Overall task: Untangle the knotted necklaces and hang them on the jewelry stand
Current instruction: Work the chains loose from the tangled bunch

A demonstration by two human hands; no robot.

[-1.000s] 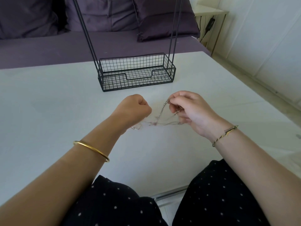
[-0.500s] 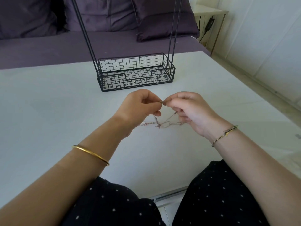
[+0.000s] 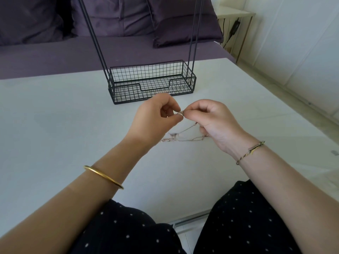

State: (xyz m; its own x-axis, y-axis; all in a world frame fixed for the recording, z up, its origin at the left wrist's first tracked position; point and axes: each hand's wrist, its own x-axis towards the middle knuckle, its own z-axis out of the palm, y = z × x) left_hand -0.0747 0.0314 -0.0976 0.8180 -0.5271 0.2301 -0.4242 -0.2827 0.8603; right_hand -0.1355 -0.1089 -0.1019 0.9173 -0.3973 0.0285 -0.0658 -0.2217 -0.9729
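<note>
Since a second ago the left hand [image 3: 156, 118] has come up to meet the right hand [image 3: 213, 121]; barely shifting over the last half second. Both hands are pinching the knotted necklaces [image 3: 183, 140] between thumb and forefinger, tips nearly touching, other fingers curled. The chains are drooping from the pinch onto the white table [image 3: 55, 125], trailing under the right palm. The jewelry stand [image 3: 128, 92] is sitting just beyond the hands.
</note>
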